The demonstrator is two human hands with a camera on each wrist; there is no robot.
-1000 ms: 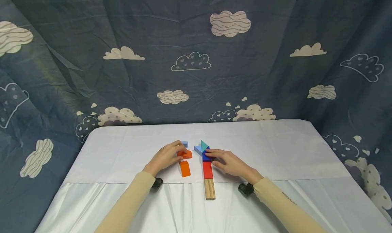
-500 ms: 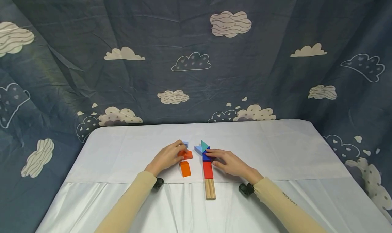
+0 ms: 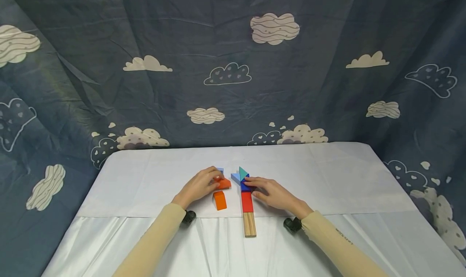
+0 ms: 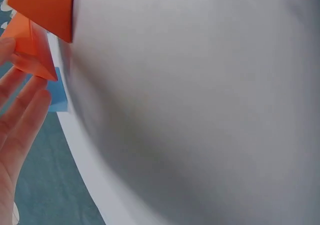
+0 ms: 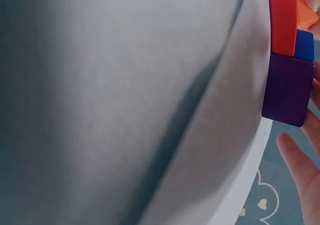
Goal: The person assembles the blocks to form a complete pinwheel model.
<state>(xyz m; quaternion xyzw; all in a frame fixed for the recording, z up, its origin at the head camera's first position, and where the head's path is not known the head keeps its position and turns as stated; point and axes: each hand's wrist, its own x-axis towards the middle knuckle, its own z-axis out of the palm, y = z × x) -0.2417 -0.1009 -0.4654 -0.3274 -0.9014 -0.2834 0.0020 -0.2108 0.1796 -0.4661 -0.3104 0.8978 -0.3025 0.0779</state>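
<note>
Head view: a person in pale yellow sleeves (image 3: 153, 240) is working with both bare hands over coloured blocks on a white-covered table (image 3: 313, 168). The left hand (image 3: 198, 186) is pinching a red-orange block (image 3: 225, 183) between thumb and fingers, on the left side of a row of pieces; whether the block is touching the cloth cannot be told. An orange block (image 3: 220, 201) is lying just nearer the person, and a light blue block (image 3: 220, 170) is showing in part beyond the left hand.

The right hand (image 3: 274, 194) is reaching in from the other side, its fingers extending loosely and its index fingertip resting on a dark blue block (image 3: 246, 187) near the row's far end. Running toward the person from there, a red block (image 3: 247, 202) and a wooden block (image 3: 249, 225) are lying end to end. Beyond the dark blue block, a teal triangle (image 3: 242, 173) is pointing away from the person, with a light blue triangle (image 3: 235, 178) sitting to its left. In the right wrist view, fingers are touching the edge of a purple-looking block (image 5: 288, 89). Behind the table, a dark curtain (image 3: 233, 34) is displaying pale clouds.
</note>
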